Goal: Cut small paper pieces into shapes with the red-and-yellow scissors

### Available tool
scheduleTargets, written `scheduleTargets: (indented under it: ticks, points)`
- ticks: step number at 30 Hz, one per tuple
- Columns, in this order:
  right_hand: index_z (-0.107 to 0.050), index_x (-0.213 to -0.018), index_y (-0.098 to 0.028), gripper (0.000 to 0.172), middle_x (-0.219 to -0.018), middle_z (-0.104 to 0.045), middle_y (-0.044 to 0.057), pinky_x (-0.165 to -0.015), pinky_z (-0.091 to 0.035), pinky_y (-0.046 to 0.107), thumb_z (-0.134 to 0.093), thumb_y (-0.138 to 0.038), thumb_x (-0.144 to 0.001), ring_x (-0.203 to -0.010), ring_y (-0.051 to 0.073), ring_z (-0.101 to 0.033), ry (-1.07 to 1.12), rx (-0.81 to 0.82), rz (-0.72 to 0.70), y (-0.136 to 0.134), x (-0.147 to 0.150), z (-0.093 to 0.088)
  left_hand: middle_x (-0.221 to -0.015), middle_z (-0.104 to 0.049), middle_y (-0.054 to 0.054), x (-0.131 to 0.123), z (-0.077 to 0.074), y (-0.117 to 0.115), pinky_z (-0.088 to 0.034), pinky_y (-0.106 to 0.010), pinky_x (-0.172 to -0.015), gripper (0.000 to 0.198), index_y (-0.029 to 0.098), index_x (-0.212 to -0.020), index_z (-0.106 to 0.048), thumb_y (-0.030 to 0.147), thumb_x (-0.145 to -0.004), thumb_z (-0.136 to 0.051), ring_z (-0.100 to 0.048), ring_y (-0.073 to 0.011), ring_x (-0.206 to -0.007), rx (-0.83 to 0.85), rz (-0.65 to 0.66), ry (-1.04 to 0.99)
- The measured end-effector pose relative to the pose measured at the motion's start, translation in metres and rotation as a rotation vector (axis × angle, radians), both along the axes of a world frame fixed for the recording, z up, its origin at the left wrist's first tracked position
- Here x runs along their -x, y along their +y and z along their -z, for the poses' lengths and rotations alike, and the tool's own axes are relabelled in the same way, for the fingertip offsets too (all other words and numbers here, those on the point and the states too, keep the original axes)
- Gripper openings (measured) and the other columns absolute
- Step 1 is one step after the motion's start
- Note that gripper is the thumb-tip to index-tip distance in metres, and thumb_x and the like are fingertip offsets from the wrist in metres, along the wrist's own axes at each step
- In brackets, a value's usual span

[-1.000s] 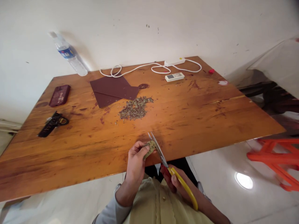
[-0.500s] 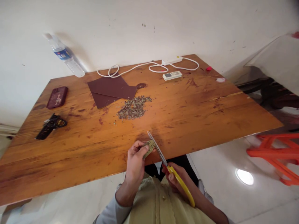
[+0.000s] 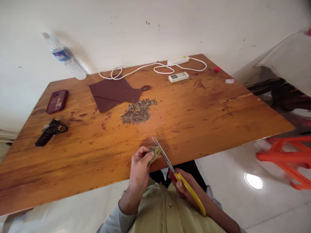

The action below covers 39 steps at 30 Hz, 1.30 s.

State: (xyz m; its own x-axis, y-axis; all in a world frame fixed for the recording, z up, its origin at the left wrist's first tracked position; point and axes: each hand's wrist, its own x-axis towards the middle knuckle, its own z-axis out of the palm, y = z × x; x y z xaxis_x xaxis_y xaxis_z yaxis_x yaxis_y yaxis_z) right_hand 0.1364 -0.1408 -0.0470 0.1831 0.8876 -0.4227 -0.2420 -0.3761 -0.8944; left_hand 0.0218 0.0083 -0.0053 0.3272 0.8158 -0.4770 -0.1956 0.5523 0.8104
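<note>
My left hand [image 3: 141,165] is closed, pinching a small khaki piece of sandpaper [image 3: 154,155] with dark printed letters on its back. In my right hand [image 3: 182,183] is a pair of scissors [image 3: 191,192] with yellow and red handles. The scissor blades point away from me, their tips slightly parted, right beside the sandpaper's right edge. Whether the blades touch the paper I cannot tell. Beyond my hands, a heap of thin grey-brown clippings [image 3: 138,112] lies on the wooden table [image 3: 206,116]. Dark brown sheets [image 3: 114,92] overlap behind that heap.
At the back are a white power strip [image 3: 178,61] with its cable and a white remote [image 3: 178,77]. A plastic bottle [image 3: 68,61] stands by the wall. To the left lie a maroon phone case [image 3: 57,101] and a black hair clip [image 3: 51,131]. An orange stool [image 3: 284,158] is at right.
The scissor tips are a little farther apart than before. Both hands keep nearly the same place, and the view has shifted slightly.
</note>
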Motion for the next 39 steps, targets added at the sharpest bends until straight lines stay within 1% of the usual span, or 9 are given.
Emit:
scheduleTargets:
  ticks: [4, 7, 11, 15, 21, 28, 31, 35, 39]
  points:
    - [-0.061, -0.085, -0.020, 0.077, -0.063, -0.037, -0.006, -0.046, -0.027, 0.025, -0.058, -0.095, -0.070, -0.053, 0.012, -0.030, -0.015, 0.000, -0.008, 0.000, 0.000, 0.001, -0.075, -0.071, -0.002, 0.000, 0.000, 0.001, -0.061, -0.028, -0.072, 0.028, 0.017, -0.054, -0.062, 0.026, -0.054, -0.089, -0.064, -0.0139, -0.072, 0.012, -0.004, -0.012]
    - [-0.062, -0.085, -0.020, 0.076, -0.062, -0.037, -0.006, -0.045, -0.025, 0.025, -0.053, -0.095, -0.074, -0.052, 0.011, -0.028, -0.030, -0.015, -0.024, -0.002, -0.001, 0.001, -0.075, -0.071, -0.002, 0.000, -0.001, 0.001, -0.061, -0.028, -0.071, 0.027, 0.017, -0.054, -0.062, 0.024, -0.054, -0.088, -0.064, -0.0138, -0.072, 0.019, -0.007, -0.013]
    - [-0.061, -0.087, -0.020, 0.077, -0.065, -0.043, -0.003, -0.046, -0.027, 0.026, -0.045, -0.095, -0.079, -0.054, 0.013, -0.032, -0.084, -0.035, -0.090, -0.002, -0.003, -0.004, -0.076, -0.072, -0.002, -0.001, -0.003, 0.001, -0.061, -0.027, -0.071, 0.025, 0.017, -0.053, -0.062, 0.023, -0.055, -0.086, -0.064, -0.0140, -0.073, 0.023, -0.009, -0.005]
    - [-0.061, -0.088, -0.020, 0.082, -0.071, -0.046, -0.001, -0.053, -0.031, 0.028, -0.044, -0.098, -0.074, -0.061, 0.015, -0.037, -0.130, -0.009, -0.112, 0.001, -0.005, -0.009, -0.075, -0.071, -0.003, -0.001, -0.004, 0.000, -0.060, -0.027, -0.069, 0.022, 0.016, -0.053, -0.064, 0.021, -0.053, -0.084, -0.063, -0.0138, -0.072, 0.023, -0.010, 0.012]
    - [-0.059, -0.088, -0.020, 0.082, -0.067, -0.039, -0.005, -0.048, -0.026, 0.025, -0.048, -0.100, -0.070, -0.055, 0.011, -0.029, -0.061, 0.017, -0.086, 0.000, -0.004, -0.002, -0.076, -0.070, -0.003, -0.001, -0.001, 0.001, -0.063, -0.032, -0.071, 0.024, 0.015, -0.053, -0.063, 0.024, -0.052, -0.085, -0.063, -0.0154, -0.072, 0.011, -0.017, 0.015]
    - [-0.060, -0.085, -0.020, 0.079, -0.065, -0.038, -0.006, -0.043, -0.021, 0.025, -0.055, -0.097, -0.069, -0.050, 0.009, -0.025, -0.029, 0.031, -0.058, -0.003, -0.003, -0.002, -0.074, -0.069, -0.003, -0.001, -0.002, 0.001, -0.064, -0.033, -0.070, 0.022, 0.015, -0.053, -0.063, 0.022, -0.051, -0.084, -0.064, -0.0155, -0.071, 0.021, -0.023, -0.005]
    - [-0.061, -0.087, -0.019, 0.079, -0.063, -0.036, -0.006, -0.042, -0.019, 0.025, -0.054, -0.096, -0.071, -0.049, 0.009, -0.023, -0.004, 0.037, -0.079, -0.005, -0.004, 0.000, -0.075, -0.069, -0.003, -0.001, -0.003, 0.001, -0.064, -0.032, -0.070, 0.023, 0.015, -0.053, -0.063, 0.022, -0.051, -0.084, -0.065, -0.0157, -0.073, 0.026, -0.022, -0.009]
    - [-0.060, -0.096, -0.018, 0.082, -0.066, -0.039, -0.005, -0.045, -0.024, 0.023, -0.044, -0.096, -0.078, -0.052, 0.010, -0.027, 0.040, 0.017, -0.133, -0.008, -0.003, 0.008, -0.078, -0.070, -0.002, 0.000, -0.004, 0.001, -0.063, -0.031, -0.072, 0.022, 0.015, -0.053, -0.062, 0.021, -0.052, -0.084, -0.065, -0.0154, -0.075, 0.035, 0.004, -0.001]
    - [-0.063, -0.097, -0.018, 0.082, -0.072, -0.045, -0.001, -0.047, -0.032, 0.025, -0.041, -0.095, -0.081, -0.056, 0.012, -0.033, -0.044, -0.025, -0.158, -0.009, -0.005, 0.013, -0.078, -0.070, -0.002, 0.000, -0.004, 0.002, -0.062, -0.031, -0.072, 0.023, 0.016, -0.052, -0.060, 0.021, -0.051, -0.083, -0.065, -0.0153, -0.073, 0.041, 0.027, 0.012]
